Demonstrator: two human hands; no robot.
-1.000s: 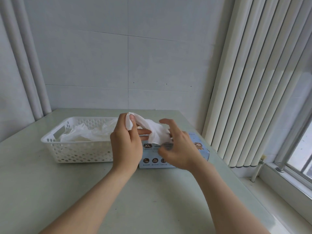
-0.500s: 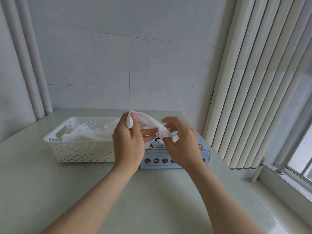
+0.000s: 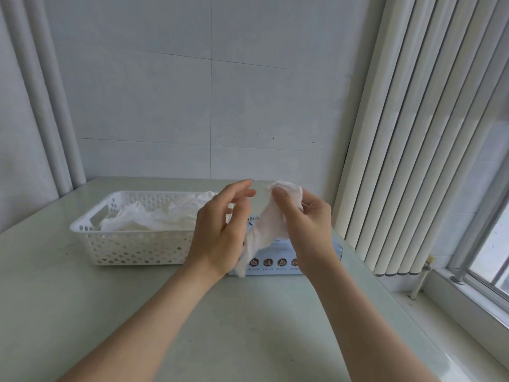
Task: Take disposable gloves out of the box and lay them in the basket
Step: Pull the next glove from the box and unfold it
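Note:
A thin white disposable glove [image 3: 268, 230] hangs in the air in front of the light-blue glove box [image 3: 278, 261], which lies on the table right of the basket. My right hand [image 3: 305, 227] pinches the glove's upper end between thumb and fingers. My left hand [image 3: 220, 230] is just left of the glove with fingers spread and relaxed; the glove's lower part hangs beside and behind its palm. The white perforated basket [image 3: 132, 246] stands at the left and holds several crumpled white gloves [image 3: 154, 219].
The pale green table [image 3: 248, 326] meets a tiled wall behind. Vertical white blinds [image 3: 407, 161] hang close on the right, with a window sill [image 3: 454, 299] below them. Two white pipes [image 3: 46, 106] run up the left corner.
The glove passed from my left hand's grip to my right hand. My right hand rose and now pinches the top end, while my left hand let go and opened its fingers.

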